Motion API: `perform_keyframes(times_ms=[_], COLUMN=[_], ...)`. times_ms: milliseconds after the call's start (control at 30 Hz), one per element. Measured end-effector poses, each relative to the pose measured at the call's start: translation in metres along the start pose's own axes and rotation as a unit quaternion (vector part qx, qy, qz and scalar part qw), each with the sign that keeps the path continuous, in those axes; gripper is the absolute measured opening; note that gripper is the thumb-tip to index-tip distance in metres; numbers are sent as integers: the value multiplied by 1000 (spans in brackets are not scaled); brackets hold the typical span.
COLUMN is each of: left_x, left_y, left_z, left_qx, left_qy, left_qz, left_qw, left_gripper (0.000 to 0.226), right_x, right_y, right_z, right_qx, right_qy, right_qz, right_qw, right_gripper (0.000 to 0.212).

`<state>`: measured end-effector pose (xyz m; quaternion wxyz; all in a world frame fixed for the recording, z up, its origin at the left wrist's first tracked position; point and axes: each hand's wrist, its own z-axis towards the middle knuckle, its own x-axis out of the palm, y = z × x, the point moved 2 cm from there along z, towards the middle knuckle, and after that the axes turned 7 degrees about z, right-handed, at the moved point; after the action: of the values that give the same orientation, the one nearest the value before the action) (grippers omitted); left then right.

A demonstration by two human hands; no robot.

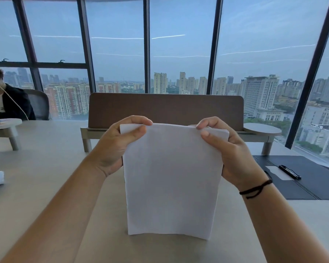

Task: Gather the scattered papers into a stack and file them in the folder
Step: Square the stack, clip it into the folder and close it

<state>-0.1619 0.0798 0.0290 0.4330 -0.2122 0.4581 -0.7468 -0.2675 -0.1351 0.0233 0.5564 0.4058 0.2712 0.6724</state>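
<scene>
Upright between us, the paper stack (174, 179) is pinched by our left hand (114, 147) and right hand (234, 154), fingers closed over its top corners. We see the open folder (311, 179) at three o'clock, nearer our right hand.

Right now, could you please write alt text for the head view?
Both hands, left and right, hold a stack of white papers upright on a beige table; an open black folder lies to the right.

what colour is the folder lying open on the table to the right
Black, or a very dark charcoal. The folder shows best in the head view, right of the right hand.
</scene>
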Motion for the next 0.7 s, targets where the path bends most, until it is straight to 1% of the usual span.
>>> perform_keyframes(times_ms=[67, 133, 300, 367, 433, 500, 600, 700], left_x=[-1, 0, 1, 2, 3, 4, 7, 11], left_y=[4, 6, 4, 3, 3, 4, 6, 21], left_z=[0, -1, -1, -1, 0, -1, -7, -24], left_qx=[-9, -18, -19, -17, -17, -19, -30, -71], left_qy=[-12, -5, 1, -10, -30, -55, -85, -92], left_qz=[2, -3, 8, 21, 34, 40, 11, -24], left_qw=[1000, 1000, 1000, 1000, 999, 998, 996, 993], left_gripper=[23, 25, 25, 31, 34, 32, 28, 17], right_x=[3, 2, 1, -1, -4, -8, -14, -16], right_y=[-2, -4, -4, -4, -6, -13, -39, -67], right_z=[0, 0, -1, -3, -7, -14, -31, -50], right_qx=[-2, -2, -9, -6, 5, 26, 60, 72], right_qy=[-7, -9, -34, -42, -42, -48, -86, -127], right_qz=[4, 0, -22, -22, -23, -22, -28, -67], right_qw=[1000, 1000, 999, 999, 999, 998, 994, 987], right_gripper=[8, 5, 13, 14, 20, 23, 19, 17])
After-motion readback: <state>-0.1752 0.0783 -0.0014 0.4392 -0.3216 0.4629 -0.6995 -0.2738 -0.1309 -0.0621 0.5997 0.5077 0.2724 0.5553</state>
